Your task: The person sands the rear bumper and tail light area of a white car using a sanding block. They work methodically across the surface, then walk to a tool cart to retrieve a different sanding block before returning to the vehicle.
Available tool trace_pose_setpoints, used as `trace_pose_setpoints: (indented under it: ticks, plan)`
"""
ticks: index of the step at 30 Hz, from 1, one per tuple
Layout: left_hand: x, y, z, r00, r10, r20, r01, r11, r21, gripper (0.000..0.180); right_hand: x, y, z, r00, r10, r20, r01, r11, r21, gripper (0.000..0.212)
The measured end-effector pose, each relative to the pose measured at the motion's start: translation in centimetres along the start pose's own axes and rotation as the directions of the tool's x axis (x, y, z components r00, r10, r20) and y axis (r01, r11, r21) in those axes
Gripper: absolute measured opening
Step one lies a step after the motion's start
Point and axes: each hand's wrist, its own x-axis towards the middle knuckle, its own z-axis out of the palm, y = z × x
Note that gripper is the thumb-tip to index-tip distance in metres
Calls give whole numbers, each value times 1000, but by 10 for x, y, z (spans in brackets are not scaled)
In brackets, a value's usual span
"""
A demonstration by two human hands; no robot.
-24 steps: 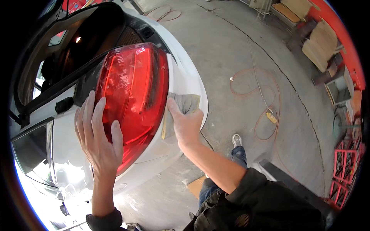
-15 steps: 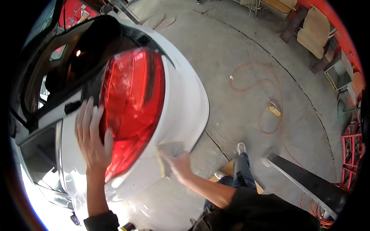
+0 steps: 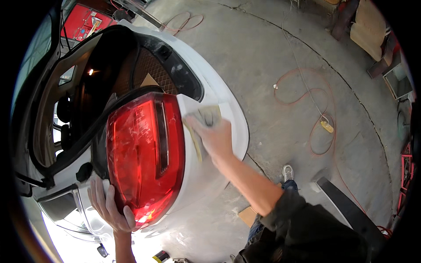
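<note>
My right hand [image 3: 220, 136] is closed on a yellowish sheet of sandpaper [image 3: 196, 142]. It presses the sheet against the dusty white body panel [image 3: 202, 177] of a car, just right of the red tail light [image 3: 133, 144]. My left hand [image 3: 112, 209] lies against the lower left edge of that light, with fingers stretched out and holding nothing. White dust and streaks cover the light's surface. My right fingers are partly smeared by motion.
The car's tailgate is raised over the open trunk [image 3: 112, 65]. On the grey floor lie a reddish hose [image 3: 312, 90] and a pale cord with a yellow end piece [image 3: 327, 126]. A long dark panel [image 3: 351, 212] is at lower right, and a piece of cardboard [image 3: 247, 216] lies near my feet.
My right hand and the sandpaper have moved up along the panel beside the tail light. My left hand has shifted down to the light's lower left edge. The view has also shifted.
</note>
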Motion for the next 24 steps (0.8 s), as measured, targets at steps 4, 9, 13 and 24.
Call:
trace_pose_setpoints:
  ticks: [4, 9, 13, 24]
  plan:
    - [-7, -5, 4, 1000, 5, 4, -5, 1000, 2, 55, 53, -23, 6, 995, 51, 89, -42, 994, -99, 33]
    - [-10, -5, 2, 1000, -7, 17, 7, 1000, 13, 55, 43, -10, -28, 988, -153, 23, 154, 983, -103, 35]
    - [-5, -7, 1, 1000, 22, 10, -22, 1000, -8, 57, 57, 1, -42, 758, -636, 145, 650, 722, -237, 42]
    - [5, -3, 1, 999, 34, 5, -34, 999, 30, 61, 19, 57, -17, 645, -661, 384, 750, 643, -153, 54]
